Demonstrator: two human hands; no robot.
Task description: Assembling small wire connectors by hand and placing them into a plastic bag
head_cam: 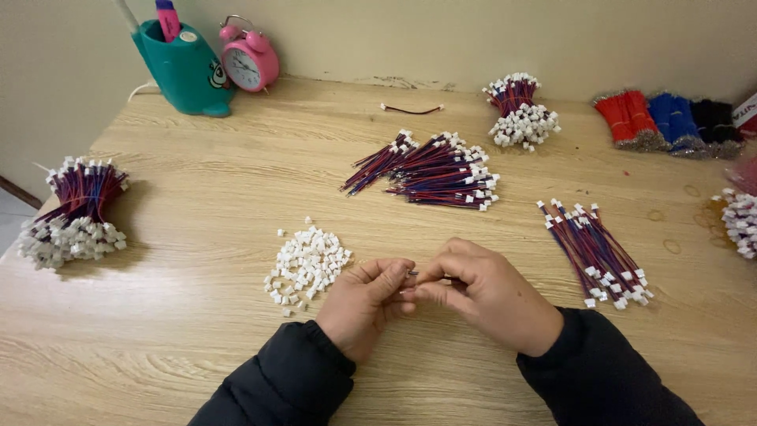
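The wire end (412,273), a small dark tip with metal glint, sits pinched between the fingertips of both hands, just above the table (197,347) near its front edge. Left hand (364,304) and right hand (481,293) are both closed on it, fingertips touching. Just left lies one pile of loose white connectors (307,262). Five red-blue cable bundles with white plugs are spread around: one far left (75,213), two centre (434,170), one behind (520,106), one right (595,252).

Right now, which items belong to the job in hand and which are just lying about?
In use: left hand, right hand, small metal-tipped part pinched between them, white plug pile, wire bundle.
Lying about: pink alarm clock, teal pen holder, lone wire.
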